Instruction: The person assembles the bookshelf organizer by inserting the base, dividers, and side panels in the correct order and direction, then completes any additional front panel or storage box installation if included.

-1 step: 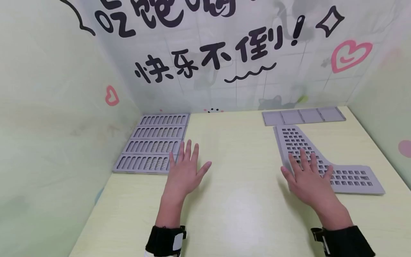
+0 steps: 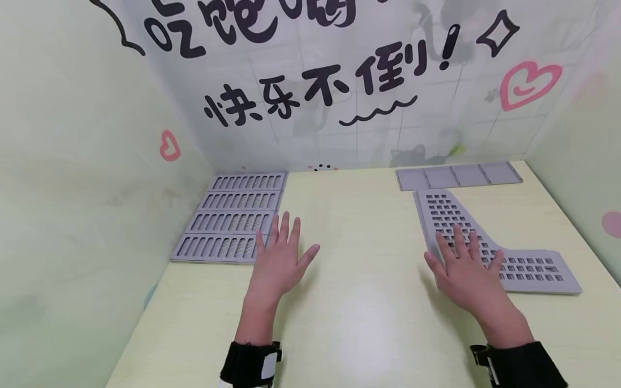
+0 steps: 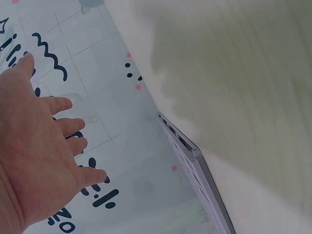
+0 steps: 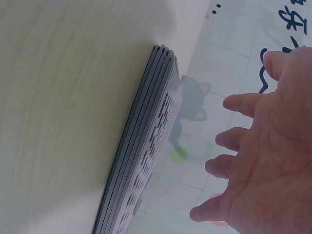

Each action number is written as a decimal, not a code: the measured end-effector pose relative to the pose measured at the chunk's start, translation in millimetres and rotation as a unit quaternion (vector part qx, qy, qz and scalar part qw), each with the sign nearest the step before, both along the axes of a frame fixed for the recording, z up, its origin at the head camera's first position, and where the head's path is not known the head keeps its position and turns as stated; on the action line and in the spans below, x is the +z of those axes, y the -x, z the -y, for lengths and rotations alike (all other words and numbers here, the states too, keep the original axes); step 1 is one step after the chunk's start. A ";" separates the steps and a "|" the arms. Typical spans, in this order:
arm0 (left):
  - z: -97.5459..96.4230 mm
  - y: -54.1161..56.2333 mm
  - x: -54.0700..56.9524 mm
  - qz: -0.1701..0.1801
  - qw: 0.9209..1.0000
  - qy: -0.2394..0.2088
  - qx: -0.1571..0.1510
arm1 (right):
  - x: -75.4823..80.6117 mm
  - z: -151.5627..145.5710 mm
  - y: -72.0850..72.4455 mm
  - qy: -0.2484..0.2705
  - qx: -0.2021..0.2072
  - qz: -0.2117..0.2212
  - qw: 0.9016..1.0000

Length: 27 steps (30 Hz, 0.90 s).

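Note:
My left hand (image 2: 277,267) hovers over the pale table with fingers spread and straight, palm down and nothing in it. Its fingertips overlap the right edge of a set of grey slotted trays (image 2: 213,262) in the head view. Ribbed pale pieces show in the right-hand slots of each row. My right hand (image 2: 468,277), likewise spread and bare, is above a grey angled plate (image 2: 570,283) pierced by small square holes, hiding part of it. The right wrist view shows this plate as a stack of several layers (image 4: 141,112), with the hand apart from it.
Behind the angled plate, close to the back wall, lies a flat grey tray (image 2: 466,176) with shallow compartments. Walls enclose the table (image 2: 359,258) at left, back and right; the back wall (image 2: 339,145) carries black lettering. Black bands (image 2: 249,364) circle both wrists.

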<state>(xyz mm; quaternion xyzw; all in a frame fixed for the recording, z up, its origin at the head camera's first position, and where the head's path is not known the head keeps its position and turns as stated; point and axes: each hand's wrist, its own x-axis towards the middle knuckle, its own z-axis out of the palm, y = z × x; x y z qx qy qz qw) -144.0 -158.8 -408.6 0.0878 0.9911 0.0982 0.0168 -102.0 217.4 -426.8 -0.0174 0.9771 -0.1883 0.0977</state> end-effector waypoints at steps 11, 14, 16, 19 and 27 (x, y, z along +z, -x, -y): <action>-5.1 -3.2 3.7 -0.007 1.000 0.005 -0.005 | 0.3 -6.2 -3.7 0.006 -0.001 -0.013 1.000; -7.2 -1.6 5.3 -0.001 1.000 0.001 -0.001 | 1.1 -9.1 -3.6 0.008 -0.004 -0.015 1.000; -7.6 1.7 5.9 0.013 1.000 -0.001 0.025 | 2.7 -11.8 -1.3 0.002 -0.004 -0.013 1.000; -2.2 11.1 6.1 0.047 0.995 0.002 0.092 | 5.5 -19.7 7.1 -0.021 0.007 -0.014 1.000; 39.2 37.2 -0.3 0.175 0.965 -0.018 0.194 | 12.8 -47.0 45.2 -0.059 0.033 0.019 0.998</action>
